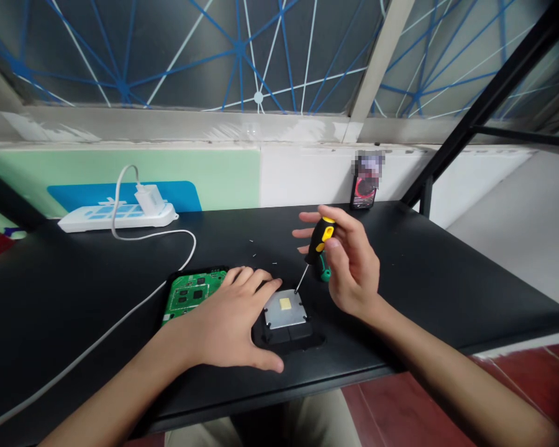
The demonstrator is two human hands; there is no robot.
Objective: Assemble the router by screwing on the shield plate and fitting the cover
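Note:
My right hand pinches the black and yellow handle of a screwdriver between thumb and forefinger, the other fingers spread away from it. The screwdriver leans, and its tip meets the far right corner of a silver metal plate. That plate carries a pale yellow square pad and lies in a black plastic housing. With fingers spread, my left hand rests flat across the housing's left side, hiding part of it. Left of that hand, a green circuit board sits in a black shell, partly covered.
Several small screws lie beyond the housing. A green-handled tool is partly hidden behind my right hand. A white power strip with a plugged-in charger and trailing white cable stands at the back left. A phone leans on the wall.

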